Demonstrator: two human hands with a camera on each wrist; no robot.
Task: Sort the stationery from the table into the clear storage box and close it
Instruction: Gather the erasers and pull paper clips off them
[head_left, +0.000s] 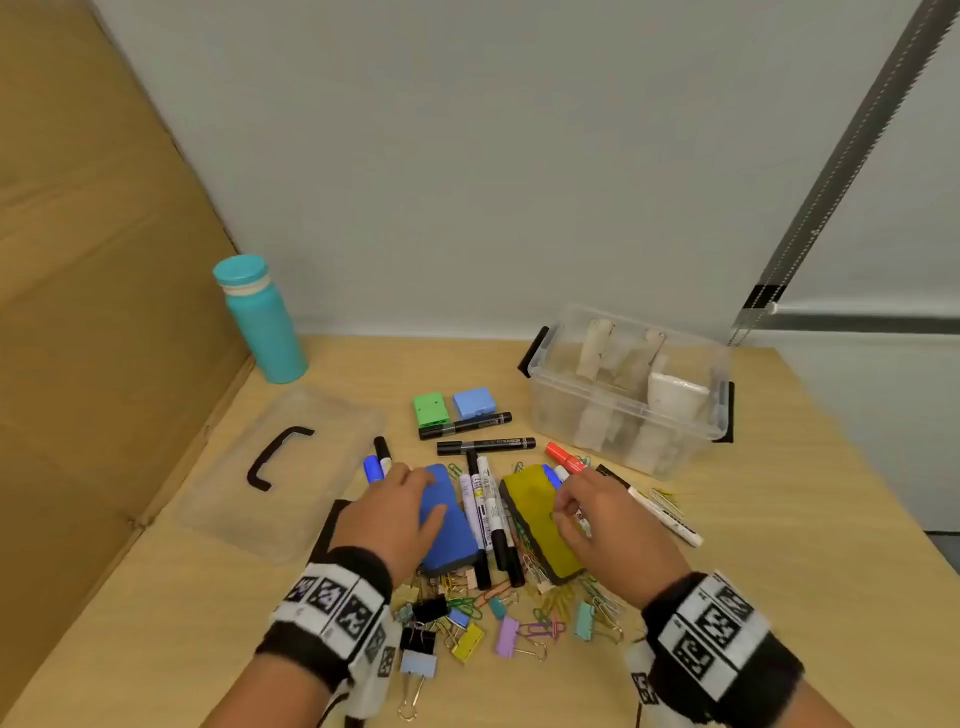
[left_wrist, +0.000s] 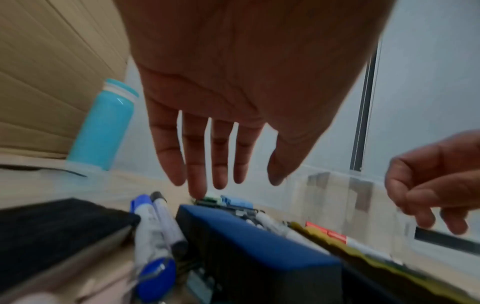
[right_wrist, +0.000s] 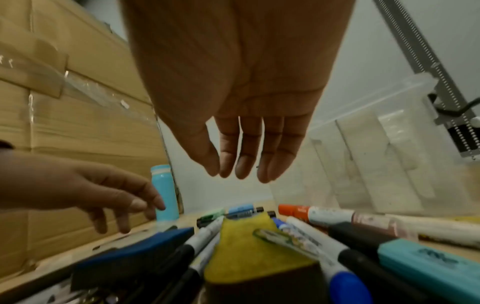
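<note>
My left hand (head_left: 410, 499) hovers open, fingers straight, just over a blue eraser (head_left: 449, 540) at the table's middle; the left wrist view shows the left hand (left_wrist: 221, 181) above the blue eraser (left_wrist: 259, 246) with a gap. My right hand (head_left: 571, 504) hangs with loosely bent, empty fingers over a yellow eraser (head_left: 535, 514). Several markers (head_left: 485, 509) lie between the erasers, and a red marker (head_left: 563, 457) lies beyond them. Binder clips and paper clips (head_left: 467, 623) lie scattered near me. The clear storage box (head_left: 571, 415) stands open at the back right, holding white items.
The box's clear lid (head_left: 322, 457) with a black handle lies flat at the left. A teal bottle (head_left: 262, 322) stands at the back left beside a cardboard wall (head_left: 93, 260). Small green (head_left: 431, 409) and blue (head_left: 474, 402) cases sit behind the markers.
</note>
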